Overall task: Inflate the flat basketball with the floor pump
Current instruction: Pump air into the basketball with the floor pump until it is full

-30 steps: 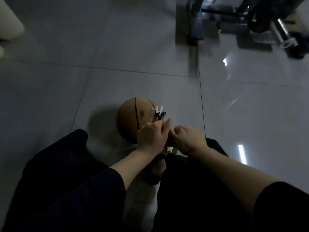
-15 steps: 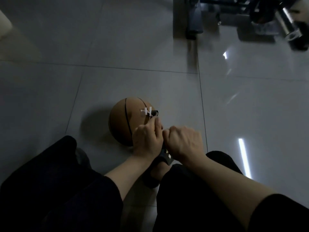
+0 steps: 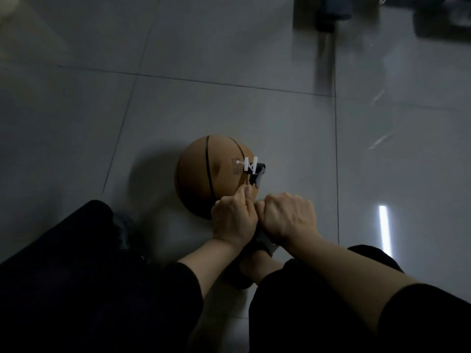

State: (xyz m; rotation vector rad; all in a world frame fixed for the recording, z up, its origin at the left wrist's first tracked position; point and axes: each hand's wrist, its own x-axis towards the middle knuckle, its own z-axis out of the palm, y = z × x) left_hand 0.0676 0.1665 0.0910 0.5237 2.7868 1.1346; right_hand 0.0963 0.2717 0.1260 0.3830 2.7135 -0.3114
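- Both of my hands sit side by side at about 6 o'clock from the ball: my left hand [image 3: 233,220] and my right hand [image 3: 288,216], knuckles touching, each curled into a fist round the pump handle [image 3: 265,242], of which only a dark bit shows below them.
- One ball [image 3: 211,174] lies on the tiled floor [image 3: 229,105], just beyond my fists; it is orange-brown with dark seams, and a dent shows in its upper face.
- One black hose head [image 3: 257,174] sits on the ball at its 3 o'clock side, with small white tags [image 3: 248,163] on it; its long axis runs roughly from 12 to 6 o'clock, ending just above my left fingertips.
- My two legs in dark trousers [image 3: 76,276] fill the bottom, and one foot [image 3: 254,266] shows beneath my wrists.
- Blurred dark equipment [image 3: 331,11] stands on the floor at 1 o'clock, well apart from the ball.
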